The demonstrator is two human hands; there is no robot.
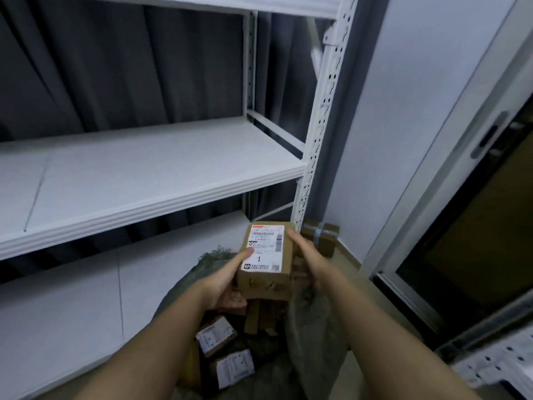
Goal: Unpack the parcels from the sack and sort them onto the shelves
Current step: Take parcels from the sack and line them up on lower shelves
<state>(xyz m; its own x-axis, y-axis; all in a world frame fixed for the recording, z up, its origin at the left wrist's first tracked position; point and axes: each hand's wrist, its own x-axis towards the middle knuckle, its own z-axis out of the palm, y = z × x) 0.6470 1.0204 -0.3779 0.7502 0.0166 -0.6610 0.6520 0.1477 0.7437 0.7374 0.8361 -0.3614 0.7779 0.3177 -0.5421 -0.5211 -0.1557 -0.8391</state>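
Both our bare forearms fill the bottom of the view, reaching forward over the open grey-green woven sack (314, 321). Our left hand (227, 280) cups the brown cardboard parcel with a white printed shipping label (266, 255) from below and from its left side, thumb pressed flat on the label, fingers curled under the box. Our right hand (307, 255) clasps the parcel's right side, fingers wrapped round its edge. So we hold the parcel between both hands, lifted clear above the sack's mouth, label up, with a large "1" showing.

Below it, in the sack, more small brown labelled boxes (216, 336) lie jumbled. Ahead stands the white metal shelving unit; its middle white shelf board (161, 174) and the lower board beneath it show no parcels in the parts we can see. Another taped brown box (326, 235) sits on the floor just past the unit's right front post.

We judge we are reading the label, one parcel out, sorting barely begun. Next we would need to raise the box over a shelf's front edge and set it down flat.
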